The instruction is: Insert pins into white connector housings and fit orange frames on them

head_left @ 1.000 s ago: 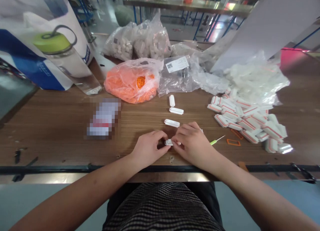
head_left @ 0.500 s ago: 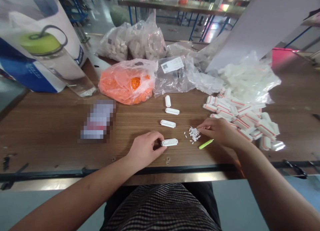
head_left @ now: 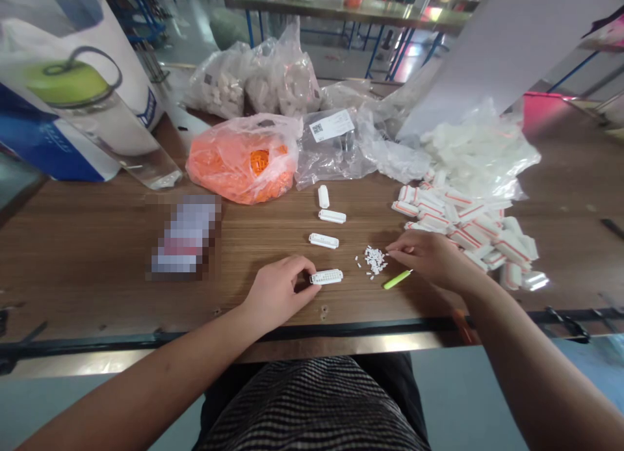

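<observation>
My left hand (head_left: pixel 279 290) grips the left end of a white connector housing (head_left: pixel 330 277) between thumb and fingers; its upper face shows rows of small holes. Fingertips pinched together, my right hand (head_left: pixel 426 256) is at the right edge of a small heap of tiny white pegs (head_left: pixel 375 260). Whether a peg sits in the pinch is too small to make out. Just below that hand lies a green-handled tool (head_left: pixel 397 279) with a thin tip. Beyond my left hand, three similar white housings lie in a column, the nearest housing (head_left: pixel 324 241) lying lengthwise.
White pieces with orange stripes (head_left: pixel 480 230) are piled at the right. Behind stand a bag of orange parts (head_left: pixel 234 165), clear plastic bags (head_left: pixel 336 152) and bags of white parts (head_left: pixel 219 90). A green-lidded bottle (head_left: pixel 121 129) and a blurred-out flat object (head_left: pixel 188 233) are at left.
The whole view has shifted slightly left. Both hands stay nearly in place; the right fingertips have drawn back slightly from the heap of pegs.
</observation>
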Tool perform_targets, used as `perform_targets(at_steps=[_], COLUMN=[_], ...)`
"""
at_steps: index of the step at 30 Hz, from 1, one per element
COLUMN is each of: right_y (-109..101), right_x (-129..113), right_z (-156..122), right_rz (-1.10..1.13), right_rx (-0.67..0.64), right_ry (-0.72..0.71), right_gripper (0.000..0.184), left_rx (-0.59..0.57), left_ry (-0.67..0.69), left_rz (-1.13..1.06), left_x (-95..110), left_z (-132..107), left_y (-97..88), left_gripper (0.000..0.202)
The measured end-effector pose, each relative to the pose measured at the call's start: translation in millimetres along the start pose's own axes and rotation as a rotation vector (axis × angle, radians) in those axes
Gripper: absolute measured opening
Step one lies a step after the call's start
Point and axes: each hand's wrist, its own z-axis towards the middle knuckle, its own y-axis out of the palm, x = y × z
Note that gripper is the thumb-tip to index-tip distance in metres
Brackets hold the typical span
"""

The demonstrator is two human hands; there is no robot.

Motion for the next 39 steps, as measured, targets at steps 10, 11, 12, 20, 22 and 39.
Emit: perform_targets(at_steps=[10, 11, 12, 20, 22, 39], right_y=[2, 1, 0, 9, 11, 55], right_x=[1, 4, 6, 0, -2, -91], right_z=[-3, -4, -5, -13, -14, -1], right_rz=[-0.135, -0.106, -0.082, -0.105, -0.110, 0.184], right_rx=[0.019, 0.016, 0.014, 0.081, 0.103, 0.017], right_ry=[0.156, 0.160, 0.162, 0.148, 0.163, -0.320], right_gripper=[0.025, 0.025, 0.024, 0.021, 0.020, 0.013], left_rx=[-0.001, 0.001, 0.004, 0.006, 0.005, 0.022], left_ry=[0.002, 0.002, 0.003, 0.015, 0.013, -0.011], left_rz=[0.010, 0.011, 0.012, 0.010, 0.007, -0.028], left_x=[-1, -1, -1, -3, -2, 0], left_z=[0, 0, 0, 0, 0, -2], left_y=[0.8, 0.8, 0.9, 1.8, 1.6, 4.1], left_gripper=[0.007, 0.007, 0.007, 0.008, 0.008, 0.009])
